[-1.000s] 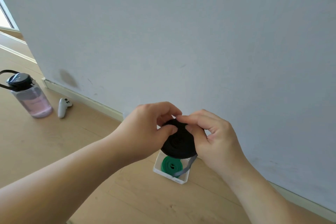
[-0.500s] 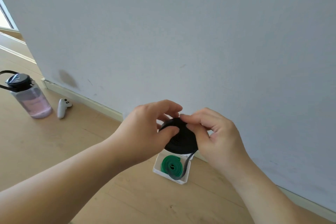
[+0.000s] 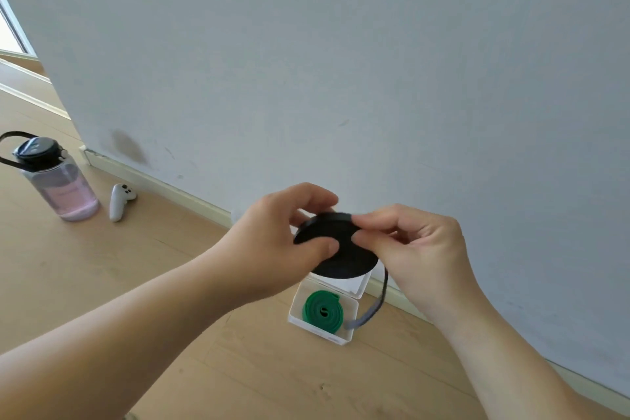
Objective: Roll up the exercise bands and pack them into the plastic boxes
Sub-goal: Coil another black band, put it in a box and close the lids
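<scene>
Your left hand and right hand pinch the black roll. Below them: box holding a green roll.

Both forearms bare, entering from the lower corners and converging mid-frame. Left hand: fingers curled over the far rim of the black band roll, thumb pressed flat on its near face. Right hand: thumb and forefinger pinching the roll's upper edge, remaining fingers loosely curled behind. Thumb tips close together, not touching.
</scene>
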Demonstrator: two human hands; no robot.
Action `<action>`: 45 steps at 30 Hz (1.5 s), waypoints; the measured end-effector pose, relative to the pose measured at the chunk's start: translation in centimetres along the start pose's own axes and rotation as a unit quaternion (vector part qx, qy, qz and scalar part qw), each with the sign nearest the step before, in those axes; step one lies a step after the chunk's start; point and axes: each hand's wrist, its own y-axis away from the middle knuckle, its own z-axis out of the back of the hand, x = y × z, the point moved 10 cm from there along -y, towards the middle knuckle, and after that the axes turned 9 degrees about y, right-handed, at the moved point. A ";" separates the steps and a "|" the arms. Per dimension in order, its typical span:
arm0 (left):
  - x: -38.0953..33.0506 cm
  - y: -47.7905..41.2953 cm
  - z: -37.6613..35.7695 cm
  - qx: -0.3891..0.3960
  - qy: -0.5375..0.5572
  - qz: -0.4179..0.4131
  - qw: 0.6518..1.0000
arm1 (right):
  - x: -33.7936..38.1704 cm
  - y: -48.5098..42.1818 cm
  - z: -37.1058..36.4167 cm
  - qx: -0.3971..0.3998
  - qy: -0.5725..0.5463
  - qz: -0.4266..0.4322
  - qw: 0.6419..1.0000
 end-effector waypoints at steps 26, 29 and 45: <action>-0.5 -0.4 3.0 -0.128 0.189 0.000 0.974 | -1.3 -0.4 1.9 -0.059 -0.074 -0.031 0.995; 0.2 -0.4 2.7 -0.119 0.155 0.025 0.980 | -1.5 -0.5 2.0 -0.070 -0.053 -0.034 0.996; 0.0 -0.8 3.0 -0.109 0.079 0.005 0.991 | -1.3 -0.5 1.4 -0.047 -0.040 -0.027 0.998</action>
